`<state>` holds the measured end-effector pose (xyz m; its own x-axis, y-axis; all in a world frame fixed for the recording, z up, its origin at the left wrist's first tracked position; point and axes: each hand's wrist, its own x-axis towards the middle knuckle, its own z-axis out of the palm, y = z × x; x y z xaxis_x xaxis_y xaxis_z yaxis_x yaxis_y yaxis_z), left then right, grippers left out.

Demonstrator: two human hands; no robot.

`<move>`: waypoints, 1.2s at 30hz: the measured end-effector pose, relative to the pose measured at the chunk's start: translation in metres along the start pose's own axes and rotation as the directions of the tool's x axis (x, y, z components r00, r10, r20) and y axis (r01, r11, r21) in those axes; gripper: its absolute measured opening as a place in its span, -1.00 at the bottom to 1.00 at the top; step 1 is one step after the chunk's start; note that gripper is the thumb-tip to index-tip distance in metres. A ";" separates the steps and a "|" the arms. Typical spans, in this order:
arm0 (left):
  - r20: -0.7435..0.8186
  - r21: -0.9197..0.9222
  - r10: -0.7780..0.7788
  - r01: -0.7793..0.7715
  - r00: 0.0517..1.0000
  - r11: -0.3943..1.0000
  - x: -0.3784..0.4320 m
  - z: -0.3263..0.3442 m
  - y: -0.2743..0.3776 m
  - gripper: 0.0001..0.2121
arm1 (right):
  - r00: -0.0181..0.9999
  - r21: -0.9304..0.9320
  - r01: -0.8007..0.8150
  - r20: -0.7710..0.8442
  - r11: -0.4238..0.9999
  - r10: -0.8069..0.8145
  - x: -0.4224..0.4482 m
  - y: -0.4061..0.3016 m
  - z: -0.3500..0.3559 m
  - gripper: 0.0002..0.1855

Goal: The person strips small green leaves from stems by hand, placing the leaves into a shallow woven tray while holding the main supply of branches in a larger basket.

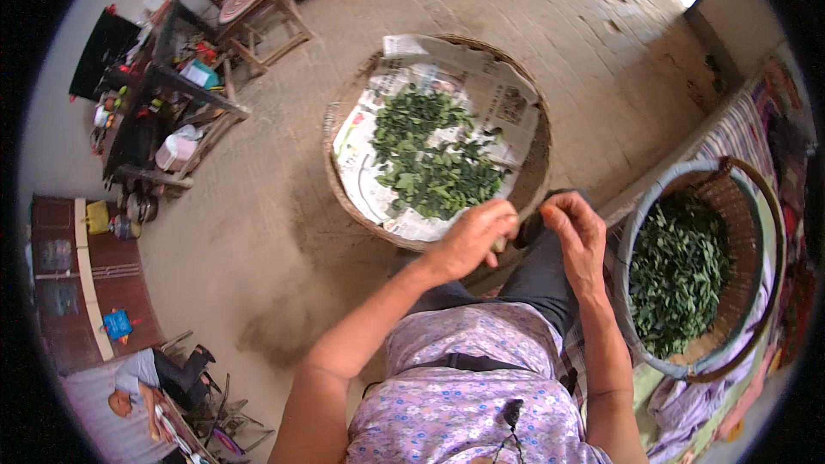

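My left hand (478,236) is curled above the near rim of a round woven basket (541,167), and a bit of pale green, likely a leaf (499,245), shows beneath its fingers. Close by on the right, my right hand (577,222) has thumb and fingertips pinched together over my knee; whether anything is between them is hidden. Newspaper sheets (515,71) line the round basket. On them lies a spread of loose green leaves (438,154). To my right stands a deep handled basket (735,296), part-filled with leafy green sprigs (677,270).
The handled basket rests on a bed or bench with striped cloth (735,129). At left are a wooden chair (245,0), a cluttered dark table (161,77) and a cabinet (58,258). A person (142,380) sits at lower left. The floor (258,219) is tiled or brick.
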<state>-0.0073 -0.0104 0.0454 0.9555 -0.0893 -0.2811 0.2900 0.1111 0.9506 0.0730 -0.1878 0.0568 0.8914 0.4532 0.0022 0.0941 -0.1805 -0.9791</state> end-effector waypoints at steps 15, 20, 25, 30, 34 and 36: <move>-0.381 0.679 0.155 0.162 0.911 0.716 0.033 -0.100 -0.085 -0.31 | 0.964 -0.472 0.168 0.263 0.865 -0.044 -0.053 0.042 -0.008 -0.59; -0.343 0.628 0.017 0.216 0.939 0.747 0.032 -0.099 -0.101 -0.32 | 0.980 -0.413 0.016 -0.174 0.911 -0.096 -0.047 0.014 -0.099 -0.82; -0.307 0.584 -0.077 0.252 0.948 0.771 0.024 -0.101 -0.118 -0.32 | 0.929 -0.742 -0.265 -0.368 0.615 -0.044 -0.018 0.077 -0.222 -0.86; -0.275 0.558 -0.091 0.236 0.957 0.796 0.014 -0.097 -0.120 -0.38 | 0.923 -0.841 -0.324 -0.382 0.433 -0.050 0.007 0.150 -0.259 -0.81; -0.277 0.562 -0.113 0.257 0.954 0.786 0.011 -0.091 -0.110 -0.39 | 0.931 -0.847 -0.335 -0.365 0.413 0.008 0.012 0.162 -0.259 -0.80; -0.272 0.562 -0.110 0.251 0.956 0.788 0.013 -0.086 -0.106 -0.40 | 0.921 -0.807 -0.362 -0.387 0.466 0.045 0.011 0.156 -0.262 -0.82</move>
<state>-0.0204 0.0621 -0.0701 0.8961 0.1716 -0.4092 0.4379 -0.4913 0.7529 0.2139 -0.4393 -0.0427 0.9968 0.0713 0.0372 0.0791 -0.9529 -0.2928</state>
